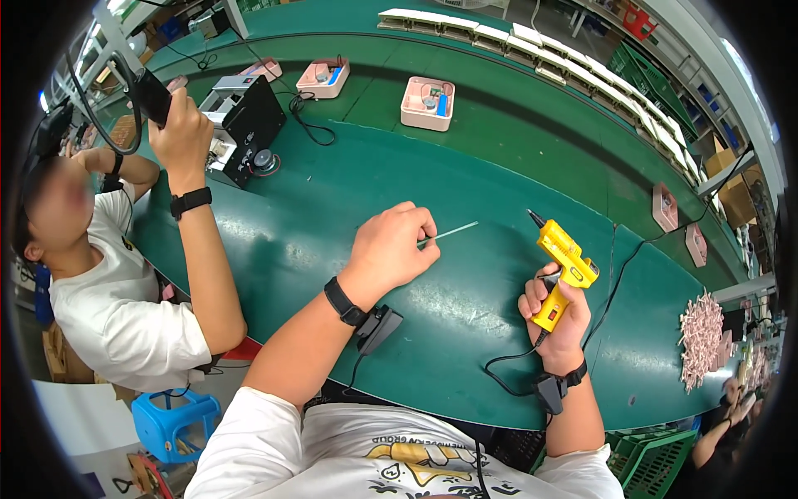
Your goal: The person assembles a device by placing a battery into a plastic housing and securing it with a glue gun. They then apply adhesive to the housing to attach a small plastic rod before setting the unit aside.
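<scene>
Head view: yellow hot glue gun (564,264) sits right of centre, gripped by the right hand (555,320), fingers wrapped round the handle, nozzle pointing toward upper left. Its black cord (507,366) loops on the green table (465,175) below the hand. Left hand (391,248), centre frame, pinches a thin clear glue stick (449,233) between closed fingertips; the stick's free end points right, near the nozzle but apart. Pink-and-white trays (427,103) top centre, black box device (249,125) upper left. Another person's raised hand (179,125) holds a dark object at upper left. Pile of small pale parts (701,337) at right edge.
</scene>
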The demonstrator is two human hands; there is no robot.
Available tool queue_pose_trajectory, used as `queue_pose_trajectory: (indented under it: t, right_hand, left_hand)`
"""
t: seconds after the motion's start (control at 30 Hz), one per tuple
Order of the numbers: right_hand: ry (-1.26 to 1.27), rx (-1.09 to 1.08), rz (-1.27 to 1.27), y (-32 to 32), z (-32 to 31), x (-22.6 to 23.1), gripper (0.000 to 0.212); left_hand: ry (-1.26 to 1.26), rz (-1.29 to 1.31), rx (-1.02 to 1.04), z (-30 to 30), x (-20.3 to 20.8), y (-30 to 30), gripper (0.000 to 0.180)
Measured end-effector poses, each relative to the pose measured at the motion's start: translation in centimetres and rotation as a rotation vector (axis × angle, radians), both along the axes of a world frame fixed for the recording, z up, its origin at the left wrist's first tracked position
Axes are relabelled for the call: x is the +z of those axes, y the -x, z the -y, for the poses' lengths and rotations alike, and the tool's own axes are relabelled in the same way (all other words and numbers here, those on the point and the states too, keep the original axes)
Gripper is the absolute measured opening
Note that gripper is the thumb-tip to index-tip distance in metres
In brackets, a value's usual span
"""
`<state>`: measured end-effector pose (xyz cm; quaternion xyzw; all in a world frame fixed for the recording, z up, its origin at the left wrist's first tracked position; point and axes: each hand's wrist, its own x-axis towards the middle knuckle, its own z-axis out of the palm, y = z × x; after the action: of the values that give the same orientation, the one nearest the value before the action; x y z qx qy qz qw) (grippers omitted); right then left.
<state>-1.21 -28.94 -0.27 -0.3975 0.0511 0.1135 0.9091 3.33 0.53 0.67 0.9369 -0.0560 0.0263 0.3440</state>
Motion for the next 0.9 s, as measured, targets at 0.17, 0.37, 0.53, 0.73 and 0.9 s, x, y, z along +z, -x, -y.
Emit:
queue_pose_trajectory:
  t: [0.17, 0.37, 0.53, 0.73, 0.9]
  right_hand:
    - [0.005, -0.006, -0.006, -0.1, -0.2, -0.2, 0.028]
    - [-0.034, 0.024, 0.013, 0.1, -0.9, 0.8, 0.030]
    - [-0.030, -0.032, 0.058, 1.1, 1.4, 0.8, 0.029]
    - [-0.017, -0.026, 0.020, 0.7, 0.9, 0.8, 0.027]
    - [-0.008, -0.032, 0.032, 0.3, 1.2, 1.1, 0.027]
  left_hand:
    - [-0.002, 0.006, -0.011, -0.2, -0.3, -0.2, 0.012]
    - [0.008, 0.186, 0.002, -0.8, -1.4, 0.6, 0.010]
    - [0.004, 0.217, 0.004, 2.0, -1.2, 0.7, 0.004]
    - [0.005, 0.209, 0.043, 1.7, -1.3, 1.2, 0.005]
    - [0.011, 0.206, 0.021, 2.1, -1.3, 0.5, 0.005]
